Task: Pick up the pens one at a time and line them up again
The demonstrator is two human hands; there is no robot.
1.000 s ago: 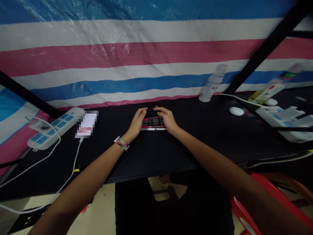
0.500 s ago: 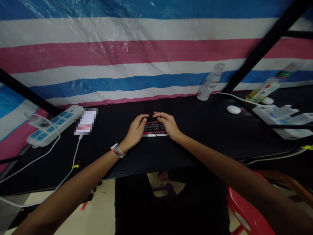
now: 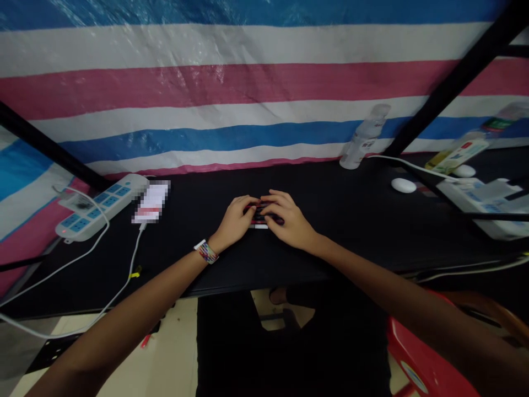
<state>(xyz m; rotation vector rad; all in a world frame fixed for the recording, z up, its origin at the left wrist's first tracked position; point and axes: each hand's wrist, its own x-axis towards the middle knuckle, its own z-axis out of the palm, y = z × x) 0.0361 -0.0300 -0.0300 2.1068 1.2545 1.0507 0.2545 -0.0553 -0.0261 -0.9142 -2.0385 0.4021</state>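
Observation:
A small bundle of several pens (image 3: 259, 218), dark and red with a white one at the near side, lies on the black tabletop (image 3: 264, 259). My left hand (image 3: 237, 218), with a patterned band at the wrist, curls round the left end of the pens, its thumb along them. From the right, my right hand (image 3: 287, 220) bends its fingers over the top and right end of the bundle, with the thumb on the near side. Much of the pens is hidden under the fingers.
A power strip (image 3: 103, 207) and a charging phone (image 3: 151, 202) are at the left. Toward the back right stand a clear bottle (image 3: 365, 138), a white rounded case (image 3: 404, 186), another bottle (image 3: 460, 151) and a white tray-like box (image 3: 483, 204). A red stool (image 3: 430, 353) is below right.
My right hand's fingers have moved in over the pens and cover more of them. My left hand stays at their left end. The whole view has shifted slightly.

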